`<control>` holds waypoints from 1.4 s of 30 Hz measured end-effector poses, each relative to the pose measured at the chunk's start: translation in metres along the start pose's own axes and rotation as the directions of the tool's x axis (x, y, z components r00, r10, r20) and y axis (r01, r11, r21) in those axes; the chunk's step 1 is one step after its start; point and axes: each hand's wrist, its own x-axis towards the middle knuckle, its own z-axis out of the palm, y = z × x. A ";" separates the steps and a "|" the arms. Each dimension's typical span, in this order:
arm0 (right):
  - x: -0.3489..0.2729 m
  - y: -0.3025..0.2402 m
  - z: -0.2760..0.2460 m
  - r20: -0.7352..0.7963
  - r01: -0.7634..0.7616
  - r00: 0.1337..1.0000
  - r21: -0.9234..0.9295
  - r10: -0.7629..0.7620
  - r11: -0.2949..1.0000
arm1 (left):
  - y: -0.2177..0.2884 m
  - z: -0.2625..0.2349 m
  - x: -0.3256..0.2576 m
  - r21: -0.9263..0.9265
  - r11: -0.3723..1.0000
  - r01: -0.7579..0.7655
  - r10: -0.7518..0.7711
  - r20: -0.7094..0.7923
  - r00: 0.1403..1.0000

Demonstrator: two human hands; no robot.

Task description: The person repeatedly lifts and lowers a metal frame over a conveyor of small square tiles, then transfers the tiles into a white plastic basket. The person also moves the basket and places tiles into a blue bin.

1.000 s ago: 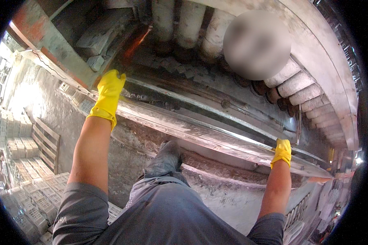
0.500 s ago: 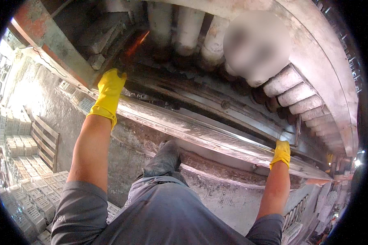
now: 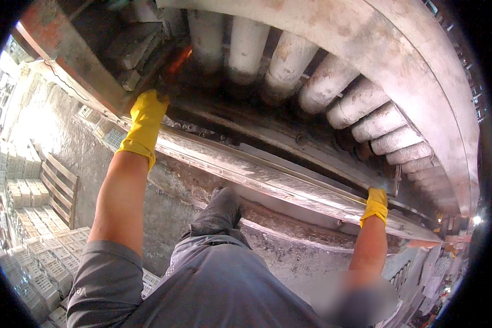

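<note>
My left hand (image 3: 147, 113), in a yellow rubber glove, is closed at the left end of a long dark metal bar (image 3: 257, 123). At the other end of that bar my right hand (image 3: 375, 205) is curled in a matching glove, beside a pale, scuffed metal ledge (image 3: 257, 176). Both sets of fingertips are hidden behind the edge, so their exact grip does not show. Between my hands, a narrow dark gap separates the bar from the ledge, with a thin grey strip (image 3: 268, 156) along it.
Thick whitish rollers (image 3: 249, 49) line the machine behind the bar, under a curved pale housing (image 3: 410, 41). An orange glow (image 3: 180, 59) shows at the back left. White slotted blocks (image 3: 44, 249) are stacked at lower left by a wooden pallet (image 3: 60, 186).
The bright strip of light in the gap near my right hand has dimmed, and a grey strip now shows along it. Both hands stay at nearly the same places.
</note>
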 end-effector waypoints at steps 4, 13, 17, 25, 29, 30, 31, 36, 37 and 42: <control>-0.050 -0.084 -0.054 0.102 -0.025 0.994 -0.066 0.031 0.998 | -0.004 -0.007 -0.001 0.009 1.000 -0.001 0.002 -0.029 1.000; -0.026 -0.033 -0.020 0.063 -0.011 0.998 -0.014 0.011 1.000 | -0.003 -0.006 -0.005 -0.020 1.000 -0.011 0.010 -0.073 0.997; -0.024 -0.024 -0.013 0.067 0.099 0.994 -0.148 -0.089 0.984 | 0.000 -0.015 -0.016 -0.012 1.000 -0.002 0.001 -0.062 0.998; -0.014 0.013 0.006 0.109 0.218 0.973 -0.159 -0.202 0.963 | -0.001 -0.007 -0.019 -0.027 1.000 -0.015 0.014 -0.044 0.999; -0.016 0.012 0.009 0.079 0.047 0.996 0.058 -0.052 0.997 | 0.004 -0.011 -0.022 -0.015 1.000 0.016 -0.016 0.028 0.999; -0.019 0.007 0.010 0.093 -0.087 0.993 0.242 0.067 0.966 | 0.002 -0.009 -0.022 -0.016 1.000 0.011 -0.011 0.014 1.000; -0.026 -0.003 0.007 0.112 -0.100 0.991 0.317 0.067 0.943 | -0.004 -0.005 -0.022 -0.014 1.000 0.010 -0.010 0.000 1.000; -0.026 0.016 0.010 0.076 0.112 0.989 0.212 -0.130 0.971 | -0.009 0.013 -0.022 -0.037 0.999 -0.034 0.030 -0.097 0.995; -0.026 0.014 0.009 0.081 0.151 0.983 0.164 -0.166 0.975 | -0.007 0.011 -0.024 -0.034 0.999 -0.030 0.027 -0.085 0.996; -0.033 0.010 0.010 0.097 0.043 0.992 0.341 -0.080 0.939 | 0.000 0.003 -0.029 -0.028 1.000 -0.008 0.008 0.013 1.000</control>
